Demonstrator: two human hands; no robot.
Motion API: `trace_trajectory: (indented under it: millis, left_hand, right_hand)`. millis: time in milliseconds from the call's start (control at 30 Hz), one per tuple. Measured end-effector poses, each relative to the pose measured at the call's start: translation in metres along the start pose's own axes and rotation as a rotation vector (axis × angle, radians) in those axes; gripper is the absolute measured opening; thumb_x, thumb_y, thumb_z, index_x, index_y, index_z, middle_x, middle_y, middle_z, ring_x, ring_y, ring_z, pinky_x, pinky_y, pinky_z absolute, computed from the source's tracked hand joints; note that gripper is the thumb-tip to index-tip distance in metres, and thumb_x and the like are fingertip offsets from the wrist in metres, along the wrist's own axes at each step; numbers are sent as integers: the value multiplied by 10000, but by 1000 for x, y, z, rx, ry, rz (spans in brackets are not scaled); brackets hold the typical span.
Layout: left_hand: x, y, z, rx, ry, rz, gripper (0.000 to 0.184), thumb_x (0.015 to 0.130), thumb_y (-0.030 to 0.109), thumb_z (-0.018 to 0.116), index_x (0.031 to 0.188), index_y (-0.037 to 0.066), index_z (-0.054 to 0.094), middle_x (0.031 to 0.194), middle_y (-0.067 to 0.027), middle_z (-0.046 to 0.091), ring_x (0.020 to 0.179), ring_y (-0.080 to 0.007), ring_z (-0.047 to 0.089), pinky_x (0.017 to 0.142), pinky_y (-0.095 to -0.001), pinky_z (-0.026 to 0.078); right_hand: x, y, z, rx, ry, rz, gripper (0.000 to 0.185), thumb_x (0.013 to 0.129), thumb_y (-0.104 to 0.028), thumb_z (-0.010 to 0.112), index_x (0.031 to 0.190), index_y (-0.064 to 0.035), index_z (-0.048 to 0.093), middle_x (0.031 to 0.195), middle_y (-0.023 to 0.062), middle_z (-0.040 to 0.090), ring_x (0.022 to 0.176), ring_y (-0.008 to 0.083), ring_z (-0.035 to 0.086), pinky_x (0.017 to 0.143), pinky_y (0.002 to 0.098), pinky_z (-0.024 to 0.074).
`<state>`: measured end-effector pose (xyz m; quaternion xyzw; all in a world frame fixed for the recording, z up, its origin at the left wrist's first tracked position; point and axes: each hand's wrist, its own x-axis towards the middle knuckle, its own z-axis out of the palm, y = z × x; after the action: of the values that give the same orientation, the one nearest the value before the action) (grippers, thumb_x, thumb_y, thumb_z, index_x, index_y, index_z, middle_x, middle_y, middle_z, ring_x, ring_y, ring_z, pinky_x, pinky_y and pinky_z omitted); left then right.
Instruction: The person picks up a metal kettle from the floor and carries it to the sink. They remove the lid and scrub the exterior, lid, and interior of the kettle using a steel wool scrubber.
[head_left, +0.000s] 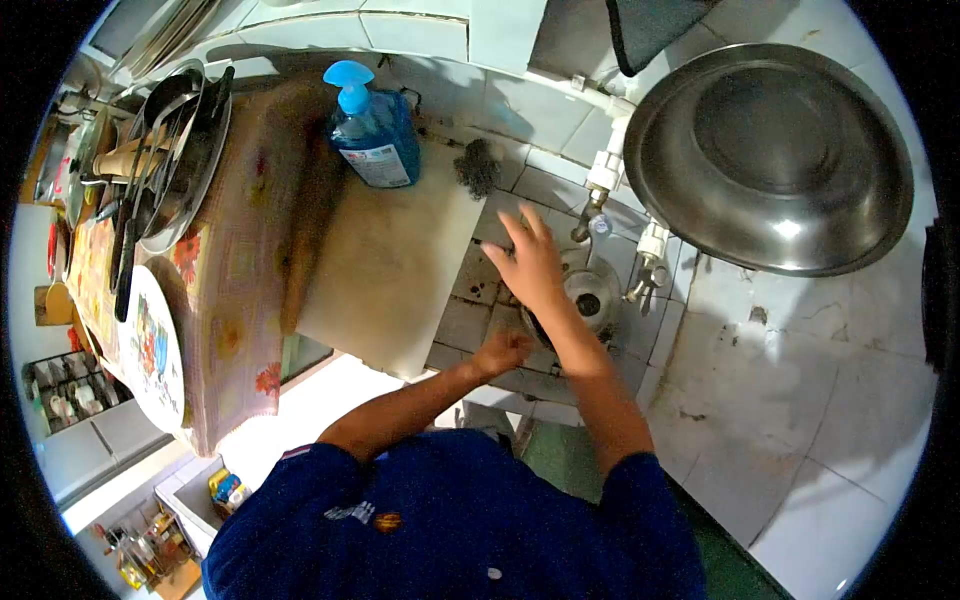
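Observation:
My right hand point(530, 262) reaches over the tiled sink area with its fingers spread, holding nothing. Just ahead of its fingertips lies a dark wire scrubber point(478, 168) on the corner of a pale slab point(390, 260). My left hand point(503, 354) is closed near the front edge of the tiles; what it holds, if anything, is hidden. A blue pump bottle point(375, 140) stands upright at the slab's back end. Partly behind my right forearm is a round metal drain point(588, 303), below a tap point(590, 218).
A large metal bowl point(770, 155) leans at the back right. A second tap point(645, 275) is beside the pipe. At left, a cloth-covered table point(235, 330) holds utensils, pans and a patterned oval plate point(153, 350). Grey tiles point(760, 400) extend to the right.

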<state>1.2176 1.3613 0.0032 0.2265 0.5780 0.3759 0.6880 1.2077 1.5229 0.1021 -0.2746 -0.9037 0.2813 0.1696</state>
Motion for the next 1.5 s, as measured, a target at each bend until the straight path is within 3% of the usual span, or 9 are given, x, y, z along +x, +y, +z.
trace_trajectory:
  millis: [100, 333, 400, 533, 600, 700, 767, 933, 1500]
  left_hand:
    - [-23, -12, -9, 84, 23, 119, 438, 915, 208, 612, 1256, -60, 557, 994, -152, 651, 809, -223, 620, 748, -360, 520]
    - [-58, 25, -43, 195, 33, -140, 390, 916, 241, 654, 1267, 82, 596, 1025, -115, 687, 915, -223, 655, 820, -368, 523]
    - [-40, 17, -49, 385, 154, 60, 423, 887, 238, 650, 1233, 3, 589, 962, -150, 694, 799, -219, 665, 738, -349, 533]
    - [-5, 7, -34, 445, 274, 207, 491, 835, 222, 692, 1274, 41, 569, 1144, -183, 639, 1003, -302, 646, 859, -388, 516]
    - [16, 10, -22, 586, 393, 429, 626, 777, 230, 752, 1345, 105, 521, 1390, -206, 454, 1258, -405, 472, 1010, -499, 423]
    - [30, 44, 0, 795, 387, 439, 810, 727, 267, 818, 1432, 169, 430, 1519, -191, 237, 1380, -472, 267, 1079, -601, 307]
    - [49, 46, 15, 869, 409, 463, 875, 701, 325, 837, 1449, 183, 406, 1531, -182, 222, 1394, -479, 233, 1090, -630, 260]
    - [77, 58, 42, 1157, 480, 292, 1059, 625, 577, 828, 1494, 219, 340, 1586, -158, 137, 1448, -466, 101, 1136, -644, 128]
    - [94, 51, 35, 1244, 609, 497, 1119, 554, 694, 793, 1478, 214, 382, 1593, -162, 163, 1431, -448, 194, 1101, -664, 203]
  right_hand:
    - [65, -19, 33, -86, 57, -16, 639, 898, -406, 676, 1421, -103, 468, 1517, 223, 332, 1344, 435, 388, 1038, 531, 406]
    - [57, 4, 66, -179, 4, 67, 435, 844, -185, 697, 1222, -32, 544, 1241, 230, 536, 1163, 419, 504, 902, 553, 456]
    - [14, 4, 54, -109, 86, 42, 384, 829, -143, 693, 1164, -14, 554, 1157, 224, 578, 1104, 408, 537, 869, 539, 467]
    - [-127, 31, -3, -210, 411, 394, 341, 813, -142, 708, 1096, -14, 569, 916, 140, 617, 860, 299, 627, 758, 399, 502]
    - [-166, 39, -50, 90, 475, 838, 330, 842, -164, 716, 1094, -18, 561, 861, 110, 614, 794, 220, 624, 714, 354, 501]
    - [-144, 6, -123, -124, 477, 810, 314, 860, -204, 730, 1067, -23, 580, 833, 97, 623, 757, 177, 611, 693, 331, 495]
    - [-121, -8, -147, -226, 455, 482, 295, 820, -241, 762, 980, -35, 626, 850, 146, 631, 759, 318, 615, 712, 407, 501]
    - [-99, -2, -157, -341, 377, 311, 242, 855, -255, 720, 960, -50, 645, 816, 140, 643, 763, 339, 620, 688, 431, 492]
    - [-96, 34, -187, -444, 95, 5, 172, 887, -183, 638, 991, -55, 591, 768, 141, 598, 732, 337, 592, 642, 461, 464]
